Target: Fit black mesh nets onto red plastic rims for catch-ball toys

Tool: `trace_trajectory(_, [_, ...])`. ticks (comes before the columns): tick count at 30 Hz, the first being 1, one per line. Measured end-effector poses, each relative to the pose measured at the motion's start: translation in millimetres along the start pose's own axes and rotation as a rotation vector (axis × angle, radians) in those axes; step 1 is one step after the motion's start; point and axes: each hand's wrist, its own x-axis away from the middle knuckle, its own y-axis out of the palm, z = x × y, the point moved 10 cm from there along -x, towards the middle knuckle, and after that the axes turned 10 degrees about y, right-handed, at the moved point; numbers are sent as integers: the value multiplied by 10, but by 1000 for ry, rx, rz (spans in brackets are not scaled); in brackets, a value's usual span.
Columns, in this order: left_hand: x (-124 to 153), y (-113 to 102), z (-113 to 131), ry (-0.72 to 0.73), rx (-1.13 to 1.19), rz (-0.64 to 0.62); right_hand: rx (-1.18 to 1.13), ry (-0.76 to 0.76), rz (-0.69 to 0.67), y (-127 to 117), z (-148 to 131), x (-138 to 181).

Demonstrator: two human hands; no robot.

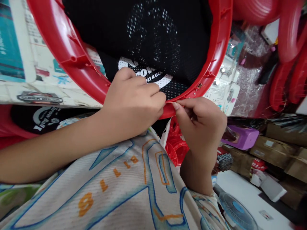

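A large red plastic hoop (69,54) with black mesh fabric (153,35) stretched inside it fills the upper view. The mesh carries white printed lettering near the lower rim. My left hand (133,100) is closed, its fingers pressing the mesh edge against the bottom of the rim. My right hand (201,123) is closed in a pinch on the same lower rim, touching the left hand's fingertips. Whether a small item sits in the pinch is hidden. My printed white shirt (124,188) lies below both arms.
More red hoops (290,48) stack at the right. Small red plastic parts (176,147) lie beneath my hands. Cardboard boxes (275,147), a purple box (242,137) and a blue fan (237,210) sit on the floor at lower right. Printed paper (28,57) covers the left.
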Motion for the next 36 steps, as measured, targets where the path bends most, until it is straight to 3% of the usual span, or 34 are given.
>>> trace_trajectory(5, [-11,33,-20,1,15,-24,-127,140,-66,42,173,-62])
trace_trajectory(11, [11,17,-35,55,-17,-26,-102,84,-193,118,124,-91])
trace_trajectory(19, [22,-2,-30,114,-69,-37,-40,147,-28,57,128,-23])
trace_trajectory(25, [109,-118,-58,447,59,-5,-96,152,-94,115,136,107])
trace_trajectory(28, [174,-180,-88,521,52,-26,-90,138,-155,171,110,148])
trace_trajectory(31, [179,-227,-49,458,3,-22,-93,134,-170,203,95,164])
trace_trajectory(36, [156,-152,31,186,-7,14,-99,137,-144,187,63,179])
